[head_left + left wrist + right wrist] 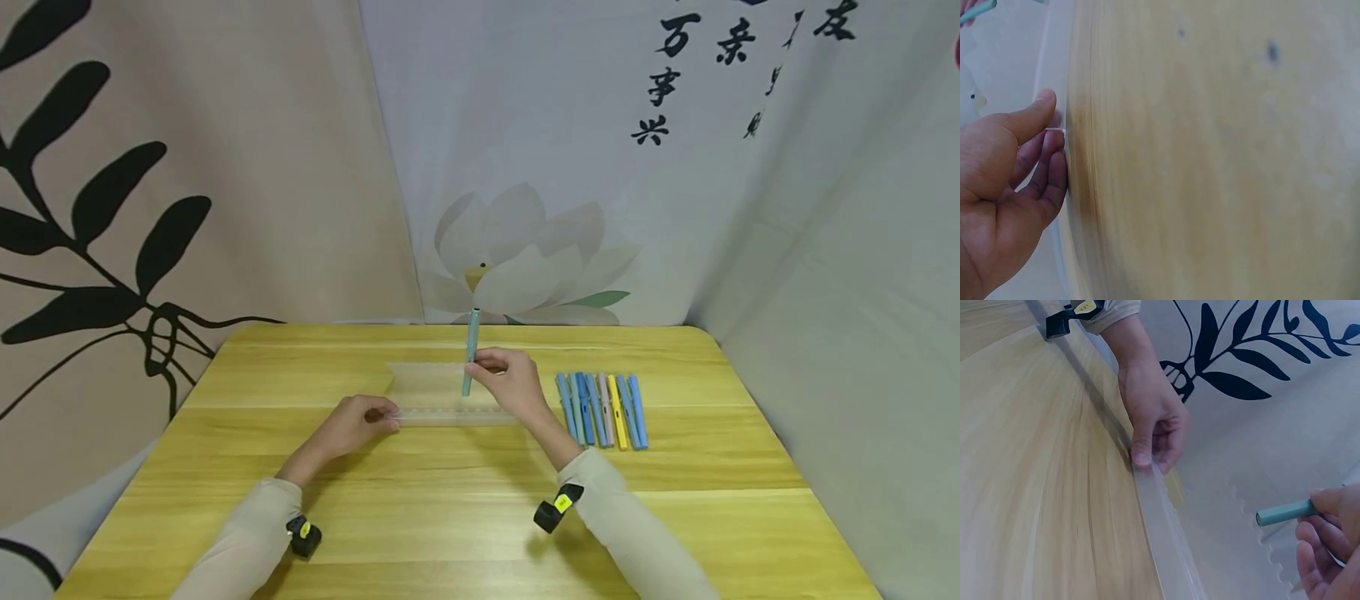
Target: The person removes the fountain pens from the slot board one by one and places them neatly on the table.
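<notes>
My left hand [360, 423] pinches the near left corner of a clear plastic holder [431, 387] between thumb and fingers. In the right wrist view this holder has a smooth strip [1169, 550] along its near side and a scalloped edge farther in. Above it, my right hand [510, 383] pinches a pale green pen [472, 342] between thumb and fingers. The pen stands nearly upright in the head view, its lower end overlapping the holder. One end of this green pen [1282, 513] points toward the scalloped edge in the right wrist view.
To the right of my right hand lies a row of several pens [602, 411], blue, green, pinkish and yellow, side by side. The wooden table [420, 517] ends at the back against printed cloth hangings [300, 167]. Each sleeve carries a small black camera [303, 537] at the wrist.
</notes>
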### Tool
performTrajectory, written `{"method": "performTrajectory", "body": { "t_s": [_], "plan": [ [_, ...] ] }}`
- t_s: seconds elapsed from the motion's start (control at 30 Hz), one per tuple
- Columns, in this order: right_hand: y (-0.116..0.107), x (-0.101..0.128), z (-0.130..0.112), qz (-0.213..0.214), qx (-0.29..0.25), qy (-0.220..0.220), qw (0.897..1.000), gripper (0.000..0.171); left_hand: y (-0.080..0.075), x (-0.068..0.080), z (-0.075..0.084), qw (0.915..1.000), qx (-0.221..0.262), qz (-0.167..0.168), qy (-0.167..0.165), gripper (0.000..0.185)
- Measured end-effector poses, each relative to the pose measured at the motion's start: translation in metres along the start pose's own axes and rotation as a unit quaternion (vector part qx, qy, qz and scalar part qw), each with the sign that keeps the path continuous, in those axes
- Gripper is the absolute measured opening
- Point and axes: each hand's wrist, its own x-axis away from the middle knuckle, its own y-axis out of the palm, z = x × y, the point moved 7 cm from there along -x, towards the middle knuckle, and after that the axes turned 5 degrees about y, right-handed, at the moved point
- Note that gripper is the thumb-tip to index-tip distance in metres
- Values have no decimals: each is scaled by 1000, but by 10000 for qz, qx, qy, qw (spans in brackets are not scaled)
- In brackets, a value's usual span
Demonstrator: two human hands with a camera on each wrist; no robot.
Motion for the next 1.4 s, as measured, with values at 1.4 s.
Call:
{"method": "performTrajectory", "body": {
  "t_s": [1.4],
  "plan": [
    [-128, 40, 63, 1002, 397, 768, 9912, 35, 3, -2, -5, 9998, -139, 82, 87, 23]
  ]
}}
